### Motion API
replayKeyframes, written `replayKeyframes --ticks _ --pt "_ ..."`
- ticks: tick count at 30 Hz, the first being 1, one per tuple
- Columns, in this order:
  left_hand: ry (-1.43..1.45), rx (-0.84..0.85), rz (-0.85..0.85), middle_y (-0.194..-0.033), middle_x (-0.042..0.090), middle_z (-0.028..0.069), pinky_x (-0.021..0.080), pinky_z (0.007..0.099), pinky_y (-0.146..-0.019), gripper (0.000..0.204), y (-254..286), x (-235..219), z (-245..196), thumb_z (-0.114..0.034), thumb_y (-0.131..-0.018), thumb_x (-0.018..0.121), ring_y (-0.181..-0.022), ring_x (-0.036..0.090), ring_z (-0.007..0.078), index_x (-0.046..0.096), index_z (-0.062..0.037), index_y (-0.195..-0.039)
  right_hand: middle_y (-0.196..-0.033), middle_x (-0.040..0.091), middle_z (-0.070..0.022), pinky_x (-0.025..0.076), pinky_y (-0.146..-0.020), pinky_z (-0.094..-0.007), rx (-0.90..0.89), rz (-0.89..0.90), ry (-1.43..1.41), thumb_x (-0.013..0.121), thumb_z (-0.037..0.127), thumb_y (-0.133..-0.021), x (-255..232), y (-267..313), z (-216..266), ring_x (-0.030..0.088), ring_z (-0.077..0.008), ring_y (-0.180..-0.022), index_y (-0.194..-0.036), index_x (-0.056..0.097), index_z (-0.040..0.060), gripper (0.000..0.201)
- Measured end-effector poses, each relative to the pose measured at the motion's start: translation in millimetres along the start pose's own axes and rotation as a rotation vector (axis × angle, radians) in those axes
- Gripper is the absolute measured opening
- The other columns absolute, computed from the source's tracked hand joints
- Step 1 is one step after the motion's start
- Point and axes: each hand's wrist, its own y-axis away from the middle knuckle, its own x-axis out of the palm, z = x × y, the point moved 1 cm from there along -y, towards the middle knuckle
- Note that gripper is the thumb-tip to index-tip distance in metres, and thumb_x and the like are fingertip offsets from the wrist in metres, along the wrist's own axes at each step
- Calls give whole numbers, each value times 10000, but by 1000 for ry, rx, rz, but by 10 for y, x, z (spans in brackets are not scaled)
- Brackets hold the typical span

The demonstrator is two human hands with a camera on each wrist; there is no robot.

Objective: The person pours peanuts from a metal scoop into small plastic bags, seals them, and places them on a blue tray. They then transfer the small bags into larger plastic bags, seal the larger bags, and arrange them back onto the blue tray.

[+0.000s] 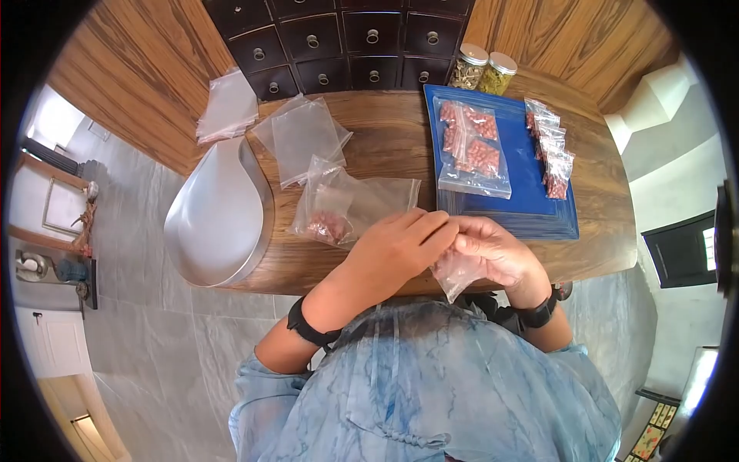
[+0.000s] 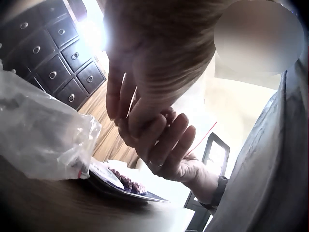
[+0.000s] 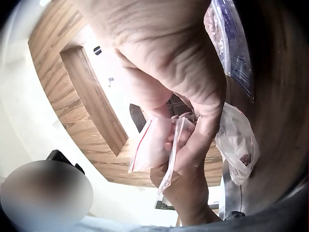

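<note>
Both hands meet in front of the body at the table's front edge. A small clear zip bag (image 1: 456, 275) hangs beneath the fingers; in the right wrist view the small bag (image 3: 153, 145) shows a red line along its seal. The left hand (image 1: 400, 250) has its fingers bent over the bag's top, against the right fingertips. My right hand (image 1: 496, 254) pinches the bag from the other side. Left of them lies a larger clear bag (image 1: 369, 202) with reddish pieces (image 1: 327, 227) at its lower left.
A blue tray (image 1: 531, 215) at the right bears a large bag of filled packets (image 1: 471, 146) and a row of small filled bags (image 1: 556, 173). Empty bags (image 1: 304, 138) and a silver drop-shaped tray (image 1: 215, 215) are at the left. Two jars (image 1: 496, 73) stand beside dark drawers (image 1: 373, 46).
</note>
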Motion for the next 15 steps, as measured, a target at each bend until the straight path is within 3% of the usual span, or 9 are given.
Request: replayKeyframes --ticks 3,6,9,12,15 --pt "147 -103 -40 -1091 572 110 510 344 -777 344 25 1 -20 -12 -749 605 -941 605 271 574 -39 -1091 -1114 618 -109 490 -885 -292 -62 -4 18 637 126 -885 -80 -45 -110 599 -166 -1020 -1190 531 -27 358" --pt "26 -267 -68 -1034 589 117 502 364 -751 399 77 -33 29 -25 -748 649 -905 606 277 543 -35 -1132 -1125 619 -109 496 -877 -284 -89 -119 124 628 84 -882 13 -30 -1 600 -156 -1017 -1180 537 -25 330" --pt "-54 -567 -148 -958 607 123 483 392 -703 443 205 -105 148 -81 -731 701 -867 606 292 515 -43 -1132 -1083 641 -115 521 -819 -269 -128 -230 229 642 67 -869 -35 -23 -7 623 -151 -963 -1152 548 -28 313" --pt "-177 -663 -11 -910 612 132 461 405 -660 365 233 -108 113 -123 -753 698 -834 605 302 507 -53 -1057 -1023 661 -121 533 -783 -260 -106 -274 287 637 54 -870 -93 -53 -70 639 -144 -892 -1132 560 -34 287" --pt "-238 -645 52 -833 614 135 457 412 -631 282 229 12 38 -134 -767 684 -769 611 313 500 -58 -967 -1001 665 -123 533 -777 -258 -100 -283 330 626 39 -872 -79 -145 -90 640 -140 -872 -1116 565 -36 263"
